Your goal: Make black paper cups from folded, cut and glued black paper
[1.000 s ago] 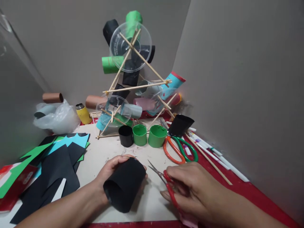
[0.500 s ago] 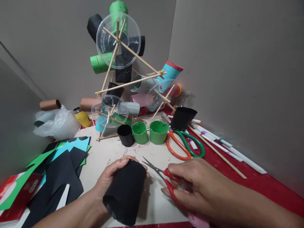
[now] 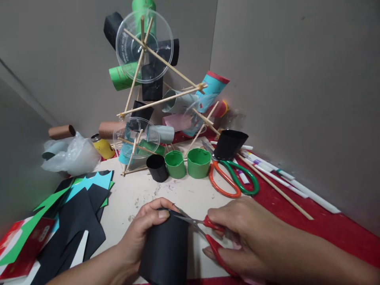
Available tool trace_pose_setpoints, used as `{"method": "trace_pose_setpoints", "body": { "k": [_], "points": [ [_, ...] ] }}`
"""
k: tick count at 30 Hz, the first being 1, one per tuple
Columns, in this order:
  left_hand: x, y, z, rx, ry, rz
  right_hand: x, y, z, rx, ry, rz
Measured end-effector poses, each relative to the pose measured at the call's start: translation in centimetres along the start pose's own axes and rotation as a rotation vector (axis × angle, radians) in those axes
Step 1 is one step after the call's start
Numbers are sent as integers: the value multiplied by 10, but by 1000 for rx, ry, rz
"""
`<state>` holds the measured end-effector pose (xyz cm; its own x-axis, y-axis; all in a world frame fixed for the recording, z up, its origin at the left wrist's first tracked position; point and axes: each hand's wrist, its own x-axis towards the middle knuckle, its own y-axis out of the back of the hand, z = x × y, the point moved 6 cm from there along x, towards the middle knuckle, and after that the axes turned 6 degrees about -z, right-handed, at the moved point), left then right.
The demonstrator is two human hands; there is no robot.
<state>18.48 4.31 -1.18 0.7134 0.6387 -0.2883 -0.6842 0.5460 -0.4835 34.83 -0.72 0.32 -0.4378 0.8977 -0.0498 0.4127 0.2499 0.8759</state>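
My left hand (image 3: 141, 225) is closed round the upper left side of a black paper tube (image 3: 166, 249), thumb on the outside near its top rim. In my right hand (image 3: 237, 233) are small red-handled scissors (image 3: 215, 243), with fingers through the loops. Their slightly parted blades lie at the tube's top rim, close to my left fingertips. Whether the paper sits between both blades I cannot tell. Beyond my hands stand a short black paper cup (image 3: 157, 168) and two green paper cups, one in the middle (image 3: 175, 164) and a larger one (image 3: 198, 163) to its right.
Large scissors (image 3: 225, 178) with orange and green handles lie right of the cups, against another black tube (image 3: 230, 145). A stick frame with plastic discs (image 3: 144, 46) and paper tubes rises behind. Paper offcuts (image 3: 80, 213) cover the left; sticks (image 3: 282, 186) lie right.
The scissors have moved left and slightly down, and their blades have come to the tube's rim. My left hand has turned the black tube more upright and shifted it right.
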Motion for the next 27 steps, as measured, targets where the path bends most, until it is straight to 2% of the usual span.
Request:
{"method": "trace_pose_setpoints", "body": {
  "k": [16,27],
  "points": [
    [-2,-5,3,14,-65,-19,-1,4,-5,-13,32,-16],
    [-2,-4,1,-25,-25,-44,2,1,-3,-9,42,-3]
  ]
}}
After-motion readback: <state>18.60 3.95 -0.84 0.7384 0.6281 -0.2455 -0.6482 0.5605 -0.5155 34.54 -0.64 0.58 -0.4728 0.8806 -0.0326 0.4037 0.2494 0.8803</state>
